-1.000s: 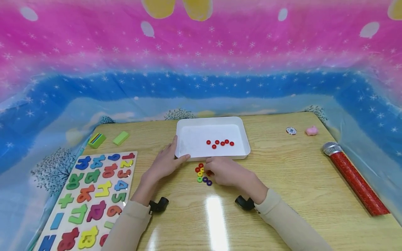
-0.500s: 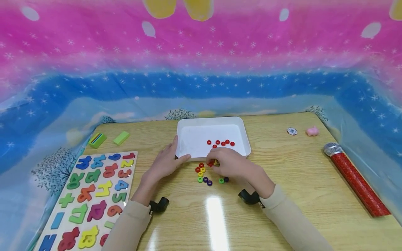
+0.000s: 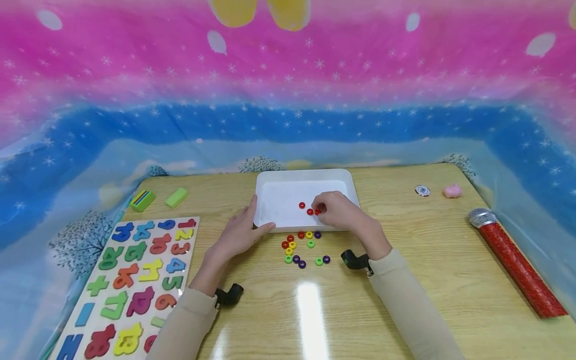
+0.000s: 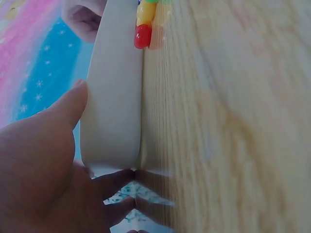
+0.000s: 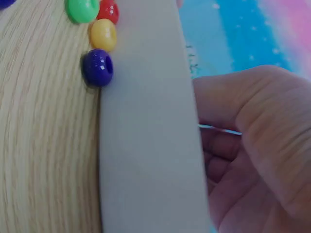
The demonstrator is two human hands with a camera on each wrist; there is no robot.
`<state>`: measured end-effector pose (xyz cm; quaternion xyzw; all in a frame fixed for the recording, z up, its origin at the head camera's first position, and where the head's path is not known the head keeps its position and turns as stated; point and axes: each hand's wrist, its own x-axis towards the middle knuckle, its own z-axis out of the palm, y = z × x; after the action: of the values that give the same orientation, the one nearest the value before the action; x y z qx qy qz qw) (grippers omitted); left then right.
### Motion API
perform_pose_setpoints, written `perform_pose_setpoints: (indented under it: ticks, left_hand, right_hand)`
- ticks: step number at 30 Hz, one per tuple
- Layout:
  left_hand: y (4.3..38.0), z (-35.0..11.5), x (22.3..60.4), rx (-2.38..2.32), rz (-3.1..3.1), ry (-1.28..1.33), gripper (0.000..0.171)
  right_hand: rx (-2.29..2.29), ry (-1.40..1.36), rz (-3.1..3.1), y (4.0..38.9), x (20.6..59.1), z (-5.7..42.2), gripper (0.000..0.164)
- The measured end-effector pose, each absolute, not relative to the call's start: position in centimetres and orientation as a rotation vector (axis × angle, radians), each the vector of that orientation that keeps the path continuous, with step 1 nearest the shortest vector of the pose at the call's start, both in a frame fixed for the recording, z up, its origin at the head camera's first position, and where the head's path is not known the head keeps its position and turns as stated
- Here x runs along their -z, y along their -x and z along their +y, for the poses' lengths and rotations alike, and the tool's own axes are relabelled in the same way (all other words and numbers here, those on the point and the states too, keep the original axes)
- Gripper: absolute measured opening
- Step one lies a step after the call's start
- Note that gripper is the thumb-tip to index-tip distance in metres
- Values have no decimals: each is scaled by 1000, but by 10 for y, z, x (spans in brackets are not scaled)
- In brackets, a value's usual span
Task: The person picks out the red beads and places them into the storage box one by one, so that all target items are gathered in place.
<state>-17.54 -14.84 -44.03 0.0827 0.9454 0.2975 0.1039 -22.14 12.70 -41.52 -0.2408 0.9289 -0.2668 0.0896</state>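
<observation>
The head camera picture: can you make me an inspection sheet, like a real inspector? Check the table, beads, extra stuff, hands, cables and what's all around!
Surface: wood-patterned table with bright light reflections.
Job's things: white tray with red beads inside; red, yellow, green and purple loose beads on the table in front.
Clutter: number board, two green blocks, round chip, pink pig, red microphone.
Left hand: touches the tray's left front corner.
Right hand: inside the tray, fingertips at a red bead; grip hidden.
Cables: nothing seen.
Surroundings: pink-and-blue backdrop with snowflakes and trees.
</observation>
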Motion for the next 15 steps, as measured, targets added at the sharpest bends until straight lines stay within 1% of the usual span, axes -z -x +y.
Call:
perform_pose_setpoints:
  ticks: [5,10,15]
  left_hand:
    - [177,-148,440,-860,2796,-253,97]
    - [177,-148,440,-850,2800,-258,97]
    - [177,-148,441,-853,2799,-257,97]
  right_hand:
    - [706,663,2746,227,421,127,15]
    - [674,673,2773,227,423,129,16]
    - [696,706,2824,220,414,130,20]
